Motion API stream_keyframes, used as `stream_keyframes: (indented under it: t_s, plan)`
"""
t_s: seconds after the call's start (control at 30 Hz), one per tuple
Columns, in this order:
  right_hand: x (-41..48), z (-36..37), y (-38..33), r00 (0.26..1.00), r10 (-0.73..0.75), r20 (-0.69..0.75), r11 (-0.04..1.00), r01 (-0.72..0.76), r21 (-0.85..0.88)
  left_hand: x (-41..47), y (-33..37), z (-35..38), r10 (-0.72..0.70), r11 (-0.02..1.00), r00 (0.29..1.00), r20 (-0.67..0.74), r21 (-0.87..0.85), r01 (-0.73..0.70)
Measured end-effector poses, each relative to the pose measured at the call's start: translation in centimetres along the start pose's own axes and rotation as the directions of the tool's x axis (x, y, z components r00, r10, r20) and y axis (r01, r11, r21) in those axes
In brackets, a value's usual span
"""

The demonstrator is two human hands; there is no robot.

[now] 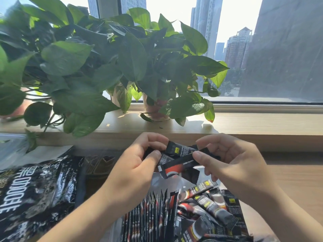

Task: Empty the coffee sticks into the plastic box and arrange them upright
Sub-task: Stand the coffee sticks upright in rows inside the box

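A small bundle of coffee sticks (180, 160), slim black foil sachets with red and yellow print, is held in the air just above the plastic box (158, 182). The left hand (136, 165) pinches one end and the right hand (232, 163) the other, both sets of fingers curled and clamped on the bundle. In the clear box below, an upright row (150, 215) of sticks stands packed on edge at the left, while loose sticks (215, 205) lie crisscrossed at the right. Just left of the box a crinkled, glossy black foil bag (35, 198) lies flat on the wooden worktop (297, 182), whose pale grain shows to the right of the box. Beyond the hands, leafy potted plants (104, 67) crowd the windowsill (262, 124), some leaves drooping over its front edge.
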State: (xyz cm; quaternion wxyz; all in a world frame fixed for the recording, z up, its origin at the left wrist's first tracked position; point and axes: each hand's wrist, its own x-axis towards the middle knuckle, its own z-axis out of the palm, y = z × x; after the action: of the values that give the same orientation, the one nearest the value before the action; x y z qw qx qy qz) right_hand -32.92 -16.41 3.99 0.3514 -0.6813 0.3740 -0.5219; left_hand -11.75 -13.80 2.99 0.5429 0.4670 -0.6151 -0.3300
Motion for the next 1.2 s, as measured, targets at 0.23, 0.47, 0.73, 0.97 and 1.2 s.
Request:
stream_keyframes:
  t_s: [0.23,0.47,0.73,0.97,1.2]
  plan:
    - [-0.3,0.0,0.4,0.999,-0.046,0.028,0.988,0.049,-0.145,-0.5,0.3,0.3,-0.018,0.998,0.990,0.140,-0.051,0.025]
    - [-0.2,0.2,0.7,0.998,-0.053,0.026,0.994,0.055,-0.094,-1.0,0.5,0.0,-0.071,0.997,0.972,0.222,-0.024,0.078]
    - [-0.2,0.1,1.5,0.966,-0.247,0.082,0.940,0.259,-0.222,-0.9,0.9,0.3,-0.009,0.999,0.981,0.192,0.054,-0.002]
    - [-0.1,0.1,1.0,0.898,-0.411,0.160,0.778,0.437,-0.451,-0.8,0.9,0.4,-0.007,0.999,0.977,0.211,0.041,-0.002]
    - [-0.1,-0.1,1.3,0.902,-0.388,0.189,0.814,0.431,-0.390,-0.7,0.7,0.2,-0.001,1.000,0.993,0.117,-0.004,0.002]
